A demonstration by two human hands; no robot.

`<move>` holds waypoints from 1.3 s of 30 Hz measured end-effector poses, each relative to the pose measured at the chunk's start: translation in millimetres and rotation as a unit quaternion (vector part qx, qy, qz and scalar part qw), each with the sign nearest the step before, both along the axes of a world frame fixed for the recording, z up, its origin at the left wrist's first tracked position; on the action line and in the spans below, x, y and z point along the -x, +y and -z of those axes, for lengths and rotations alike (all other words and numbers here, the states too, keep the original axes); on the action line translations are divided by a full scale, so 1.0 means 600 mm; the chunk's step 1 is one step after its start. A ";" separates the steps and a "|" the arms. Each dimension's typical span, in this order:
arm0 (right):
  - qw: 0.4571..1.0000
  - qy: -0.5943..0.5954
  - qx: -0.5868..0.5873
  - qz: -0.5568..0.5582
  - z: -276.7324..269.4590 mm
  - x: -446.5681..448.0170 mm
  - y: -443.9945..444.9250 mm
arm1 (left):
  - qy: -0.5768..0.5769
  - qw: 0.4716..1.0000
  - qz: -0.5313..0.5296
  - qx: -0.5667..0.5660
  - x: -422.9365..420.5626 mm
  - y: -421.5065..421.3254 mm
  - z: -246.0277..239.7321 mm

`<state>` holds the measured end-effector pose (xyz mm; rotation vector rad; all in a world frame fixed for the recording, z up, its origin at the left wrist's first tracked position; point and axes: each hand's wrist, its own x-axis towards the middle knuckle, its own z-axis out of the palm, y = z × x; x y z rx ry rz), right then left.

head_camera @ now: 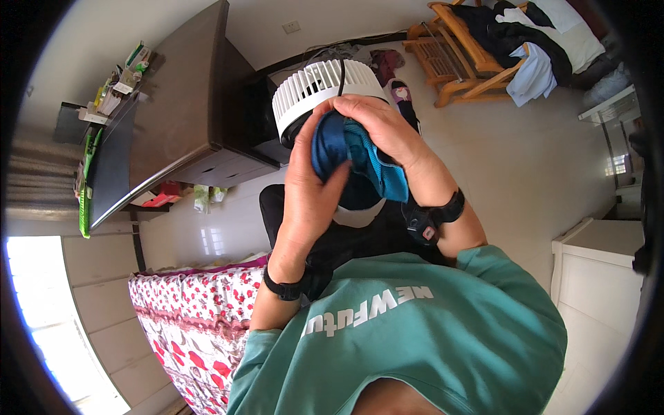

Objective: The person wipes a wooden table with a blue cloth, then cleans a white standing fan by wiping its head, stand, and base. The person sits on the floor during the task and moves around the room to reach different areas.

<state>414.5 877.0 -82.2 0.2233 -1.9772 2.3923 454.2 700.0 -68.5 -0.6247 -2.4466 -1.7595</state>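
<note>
A blue cloth (331,142) with a lighter teal mesh part (388,179) is bunched between my two hands. My left hand (311,176) grips its left side, with the thumb across the front. On the far right side, my right hand (381,127) holds it, fingertips close to those of the left. Directly beyond the hands is a round white appliance housing with slats (327,85), perhaps a fan. A black cable (342,75) runs over it. Below the cloth a white curved part (358,215) shows in front of my dark trousers; the hands hide whatever lies inside the cloth.
A dark wooden desk (176,93) with items on top stands at left. Behind to the right is a wooden chair (467,67) piled with clothes. A flowered bed cover (202,311) lies at lower left, a white cabinet (596,249) at right. A slipper (400,93) rests on the floor.
</note>
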 end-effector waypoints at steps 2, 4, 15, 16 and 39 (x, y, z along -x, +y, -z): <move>0.997 -0.038 -0.052 -0.046 -0.012 0.010 0.013 | -0.024 0.998 -0.012 -0.053 0.011 -0.017 0.012; 0.995 -0.010 -0.097 0.000 -0.017 0.020 0.036 | -0.019 0.996 -0.054 -0.072 0.026 -0.041 0.019; 0.861 0.077 -0.383 0.326 0.042 0.074 0.076 | 0.362 0.921 -0.121 0.081 0.162 -0.012 -0.056; 0.846 0.092 -0.416 0.320 0.050 0.072 0.062 | 0.352 0.920 -0.073 0.153 0.168 0.008 -0.050; 0.832 0.013 -0.512 0.214 0.069 0.075 0.024 | 0.281 0.925 -0.103 0.233 0.167 0.036 0.024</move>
